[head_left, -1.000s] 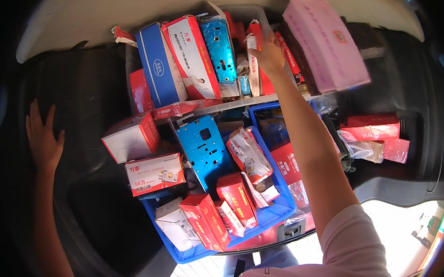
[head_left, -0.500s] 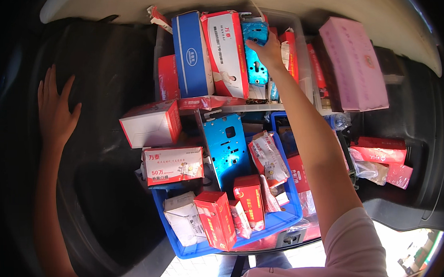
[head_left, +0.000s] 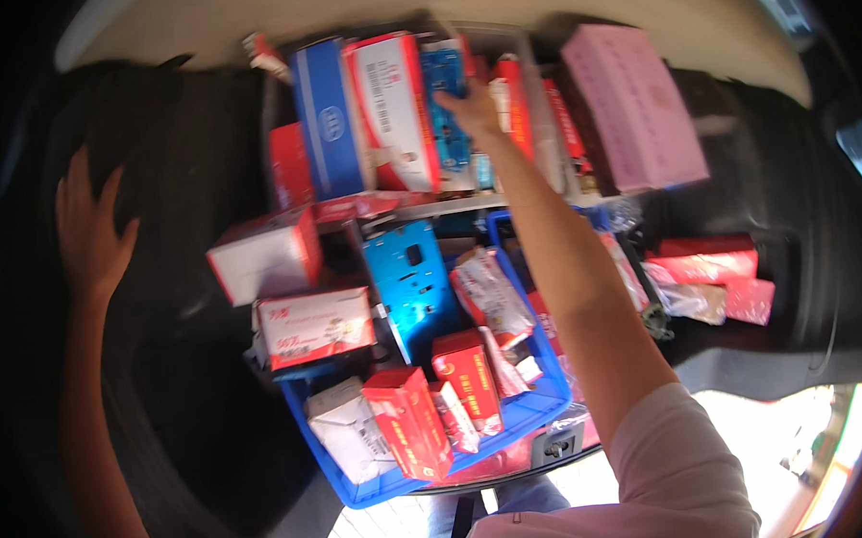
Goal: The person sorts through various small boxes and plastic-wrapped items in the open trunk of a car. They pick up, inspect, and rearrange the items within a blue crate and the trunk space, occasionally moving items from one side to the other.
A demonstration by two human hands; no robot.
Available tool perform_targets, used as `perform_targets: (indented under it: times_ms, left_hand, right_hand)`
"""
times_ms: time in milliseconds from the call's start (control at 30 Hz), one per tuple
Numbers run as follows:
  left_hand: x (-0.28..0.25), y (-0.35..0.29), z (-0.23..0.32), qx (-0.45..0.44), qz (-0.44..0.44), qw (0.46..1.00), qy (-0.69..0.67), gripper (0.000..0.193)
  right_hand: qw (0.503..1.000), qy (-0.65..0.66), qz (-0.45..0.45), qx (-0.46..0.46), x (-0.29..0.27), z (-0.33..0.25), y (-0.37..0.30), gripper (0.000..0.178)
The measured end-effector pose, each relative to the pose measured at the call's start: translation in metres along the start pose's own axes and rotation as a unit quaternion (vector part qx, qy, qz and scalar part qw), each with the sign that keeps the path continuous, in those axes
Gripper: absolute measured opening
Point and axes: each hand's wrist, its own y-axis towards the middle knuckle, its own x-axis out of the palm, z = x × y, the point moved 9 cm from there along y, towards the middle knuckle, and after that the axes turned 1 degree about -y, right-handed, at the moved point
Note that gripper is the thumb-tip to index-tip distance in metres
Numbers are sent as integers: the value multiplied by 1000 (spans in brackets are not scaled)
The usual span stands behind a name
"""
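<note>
The right hand [head_left: 472, 108] reaches far forward, fingers resting on a blue pack [head_left: 445, 76] standing in the grey bin [head_left: 540, 120]; whether it grips is unclear. A red-and-white box [head_left: 392, 107] stands just left of it. The left hand [head_left: 91, 231] lies spread flat on the dark surface [head_left: 186, 164], holding nothing.

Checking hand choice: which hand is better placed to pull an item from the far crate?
Probably right: the right hand is among its boxes, the left hand flat on dark surface aside.

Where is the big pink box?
The pink box lies at the head view's upper right, right of the right hand and above the red packets.
</note>
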Motion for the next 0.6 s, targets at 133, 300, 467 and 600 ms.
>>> perform_targets:
  times_ms: [133, 300, 467, 600]
  left_hand:
    - [16, -10, -18, -5, 13, 1000, -6, 66]
    - [14, -2, -10, -7, -8, 1000, 10, 66]
    - [13, -6, -14, -7, 0, 1000, -2, 60]
    - [9, 2, -3, -29, -35, 999, 15, 56]
  right_hand:
    - [997, -39, 68, -7, -1, -32, -30, 38]
    - [984, 84, 156, -29, -34, -12, -55, 32]
    - [933, 150, 246, -215, -80, -50, -79, 27]
    - [930, 184, 245, -202, -158, -72, -72, 29]
